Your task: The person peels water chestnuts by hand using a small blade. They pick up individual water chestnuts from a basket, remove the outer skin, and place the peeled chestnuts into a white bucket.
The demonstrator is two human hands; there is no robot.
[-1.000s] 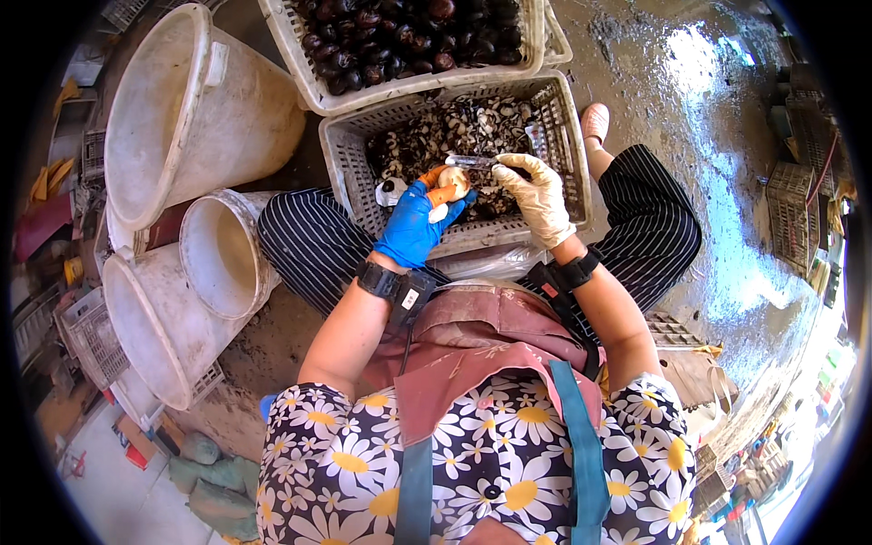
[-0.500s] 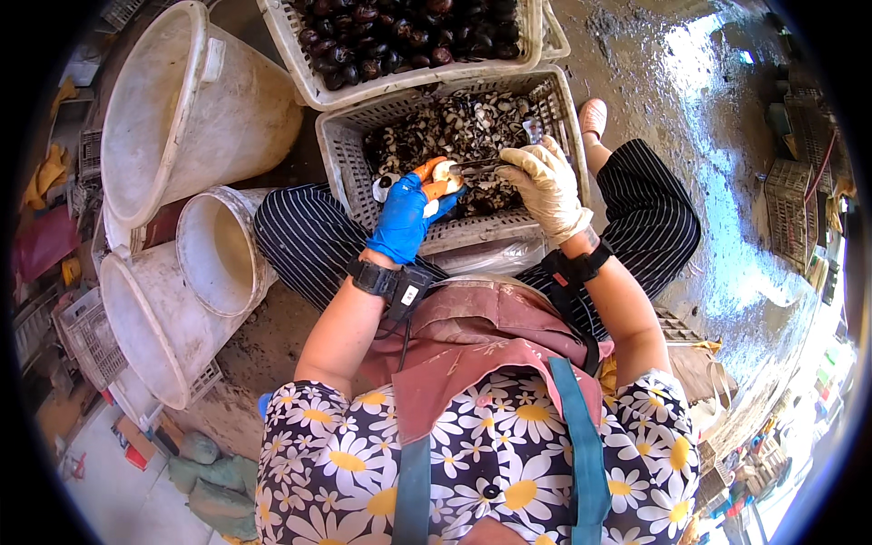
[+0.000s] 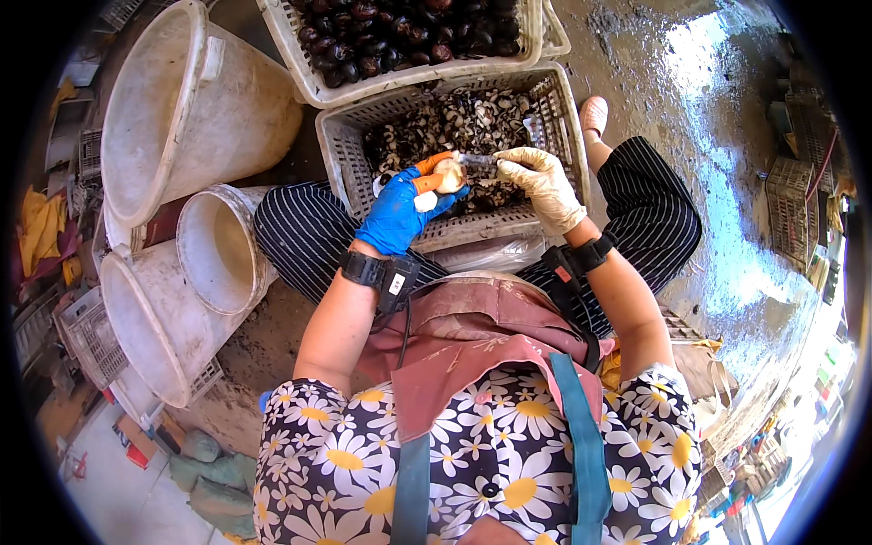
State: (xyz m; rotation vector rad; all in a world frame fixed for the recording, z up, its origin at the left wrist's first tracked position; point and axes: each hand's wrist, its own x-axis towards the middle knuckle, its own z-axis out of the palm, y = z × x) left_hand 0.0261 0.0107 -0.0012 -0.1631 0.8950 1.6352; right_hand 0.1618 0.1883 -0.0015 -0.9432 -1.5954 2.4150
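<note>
My left hand [image 3: 392, 216], in a blue glove with orange finger covers, is closed round a pale, peeled round piece that looks like a water chestnut [image 3: 450, 174]. In my right hand [image 3: 545, 191], gloved in cream, is a slim peeling knife [image 3: 478, 160]. Its tip meets the upper right side of the pale piece. Both hands hover over a plastic crate [image 3: 341, 173] of brown and white peelings [image 3: 481, 123]. Beyond it, a second crate [image 3: 318, 94] holds many dark, glossy unpeeled water chestnuts [image 3: 391, 41].
On the left stand a large whitish tub [image 3: 245, 118] and smaller tipped buckets [image 3: 150, 318]. My striped-trousered legs [image 3: 300, 241] flank the peelings crate. Wet, muddy floor [image 3: 699, 227] stretches to the right, with more crates [image 3: 788, 213] at its edge.
The knife has shifted and its blade shows more clearly. The pale piece has turned, showing more of its face. My left hand has moved slightly left, my right hand only a little.
</note>
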